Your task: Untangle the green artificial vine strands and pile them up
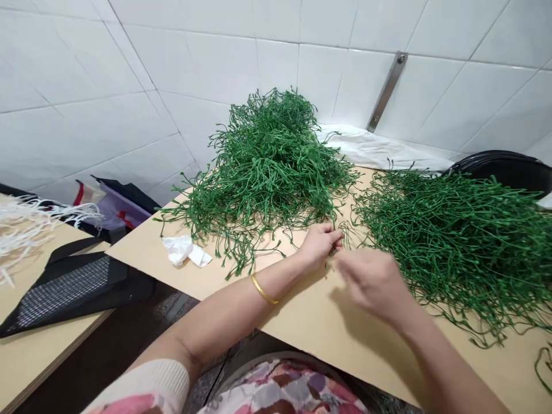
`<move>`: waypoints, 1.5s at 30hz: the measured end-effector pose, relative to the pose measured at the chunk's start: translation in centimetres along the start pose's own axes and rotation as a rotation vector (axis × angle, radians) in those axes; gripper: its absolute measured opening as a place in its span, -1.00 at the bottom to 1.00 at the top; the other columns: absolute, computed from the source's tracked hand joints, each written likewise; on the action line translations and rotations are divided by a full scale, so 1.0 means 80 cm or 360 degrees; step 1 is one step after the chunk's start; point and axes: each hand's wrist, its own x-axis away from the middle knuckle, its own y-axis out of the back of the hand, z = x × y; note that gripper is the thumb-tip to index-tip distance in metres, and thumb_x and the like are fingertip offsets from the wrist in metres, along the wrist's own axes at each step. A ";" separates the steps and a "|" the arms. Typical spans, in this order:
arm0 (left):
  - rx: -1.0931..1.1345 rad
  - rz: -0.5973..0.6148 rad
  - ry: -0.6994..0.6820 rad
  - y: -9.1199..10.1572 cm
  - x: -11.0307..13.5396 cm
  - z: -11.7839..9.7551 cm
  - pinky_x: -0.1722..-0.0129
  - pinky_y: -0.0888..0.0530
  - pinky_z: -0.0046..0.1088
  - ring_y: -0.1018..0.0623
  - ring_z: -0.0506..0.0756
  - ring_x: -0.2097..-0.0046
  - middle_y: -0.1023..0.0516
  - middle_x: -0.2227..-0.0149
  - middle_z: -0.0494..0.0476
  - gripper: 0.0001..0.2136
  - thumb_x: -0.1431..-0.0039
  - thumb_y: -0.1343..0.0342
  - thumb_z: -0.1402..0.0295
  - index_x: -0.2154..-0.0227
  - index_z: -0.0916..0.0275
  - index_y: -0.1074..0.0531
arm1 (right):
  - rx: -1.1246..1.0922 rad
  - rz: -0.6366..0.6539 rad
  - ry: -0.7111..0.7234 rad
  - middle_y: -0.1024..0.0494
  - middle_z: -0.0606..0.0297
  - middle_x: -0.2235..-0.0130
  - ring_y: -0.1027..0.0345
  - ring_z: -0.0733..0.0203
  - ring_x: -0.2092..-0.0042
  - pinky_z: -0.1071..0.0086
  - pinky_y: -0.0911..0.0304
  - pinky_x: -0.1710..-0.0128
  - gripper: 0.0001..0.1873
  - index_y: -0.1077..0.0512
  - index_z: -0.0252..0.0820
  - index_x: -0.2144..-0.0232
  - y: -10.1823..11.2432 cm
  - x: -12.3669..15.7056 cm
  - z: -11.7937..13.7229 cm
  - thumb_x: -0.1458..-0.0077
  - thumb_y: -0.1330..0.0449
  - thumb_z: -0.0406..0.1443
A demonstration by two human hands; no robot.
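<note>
Two heaps of thin green plastic stems lie on a tan table: a tall tangled heap at the back middle and a flatter heap on the right. My left hand, with a gold bangle on the wrist, is closed in a pinch on a green stem between the heaps. My right hand is just right of it and blurred by motion, its fingers bent toward the same spot. What it holds cannot be made out.
A crumpled white scrap lies on the table's left part. A black mesh bag and white strands rest on a second table at left. White plastic sheet and a black round object sit by the tiled wall.
</note>
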 end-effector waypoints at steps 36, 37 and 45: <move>-0.0368 0.0406 0.0051 0.013 0.007 -0.017 0.68 0.08 -0.58 -0.05 -0.19 0.70 -0.15 0.69 -0.13 -0.93 0.06 -0.11 0.47 0.50 0.30 -0.31 | -0.0724 0.0098 -0.0969 -0.42 0.28 0.45 -0.23 0.27 0.40 0.40 -0.12 0.37 -0.79 -0.38 -0.20 0.38 -0.038 0.004 -0.068 -0.06 0.05 -0.31; -0.0396 0.0433 0.0031 0.014 0.007 -0.018 0.67 0.07 -0.58 -0.06 -0.19 0.69 -0.16 0.69 -0.12 -0.91 0.06 -0.13 0.43 0.50 0.31 -0.33 | -0.0747 0.0141 -0.0976 -0.40 0.30 0.48 -0.21 0.28 0.43 0.41 -0.10 0.39 -0.80 -0.37 -0.20 0.38 -0.036 0.004 -0.067 -0.07 0.05 -0.31; -0.0318 0.0359 0.0046 0.012 0.005 -0.015 0.65 -0.01 -0.57 -0.13 -0.17 0.67 -0.22 0.69 -0.08 -0.85 0.07 -0.14 0.42 0.62 0.33 -0.29 | -0.1166 0.0033 -0.1142 -0.39 0.32 0.44 -0.22 0.30 0.43 0.42 -0.13 0.43 -0.83 -0.28 -0.18 0.28 -0.047 0.013 -0.067 -0.07 0.04 -0.29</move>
